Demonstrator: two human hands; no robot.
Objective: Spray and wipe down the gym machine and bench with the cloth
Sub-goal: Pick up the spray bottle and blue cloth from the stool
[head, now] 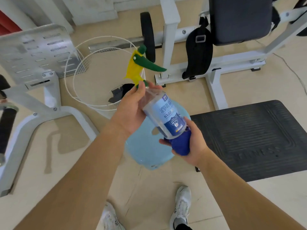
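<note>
bottle, one, in left hand; one cloth in right hand.

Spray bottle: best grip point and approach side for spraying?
Grip the spray bottle at its narrow neck, just under the yellow head, coming from the left as the left hand does: the green trigger juts right, likely within finger reach.
</note>
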